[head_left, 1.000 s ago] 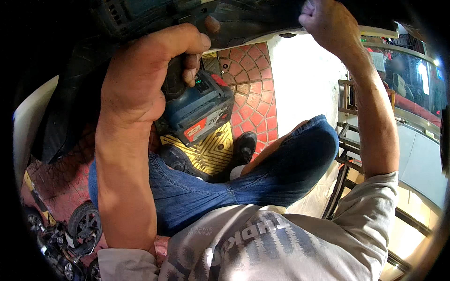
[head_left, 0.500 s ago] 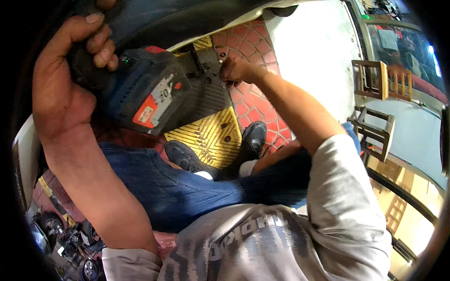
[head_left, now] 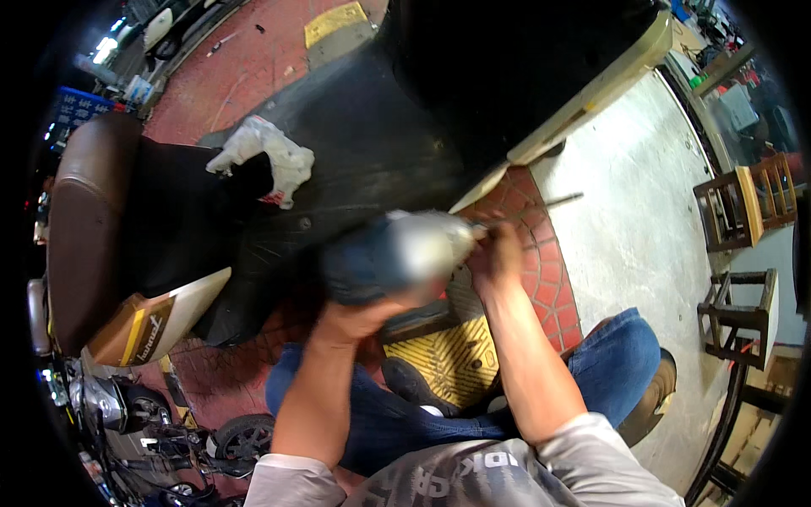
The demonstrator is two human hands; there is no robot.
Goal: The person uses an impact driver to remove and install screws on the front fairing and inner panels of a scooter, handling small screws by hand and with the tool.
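Note:
My left hand (head_left: 363, 314) is closed around a blue and black cordless drill (head_left: 367, 258), which is smeared by motion and points to the right. At its nose, the fingers of my right hand (head_left: 500, 258) are closed on a long thin bit (head_left: 562, 202). The bit's far end sticks out past the hand to the right. Whether the bit sits fully in the chuck, I cannot tell. Behind the drill lies the dark footboard of a scooter (head_left: 346, 169), with a crumpled white plastic bag (head_left: 291, 160) on it.
The scooter's brown seat (head_left: 93, 177) rises at the left. Below my hands is a yellow and black ramp (head_left: 452, 359) on red paving (head_left: 545, 279). Wooden stools (head_left: 735, 308) stand at the right. Parked motorcycles (head_left: 127, 406) are at the lower left.
My left hand has brought the drill down and right, turning its nose rightward. My right hand has come up from near the ramp to the drill's nose. The view has shifted, showing more scooter.

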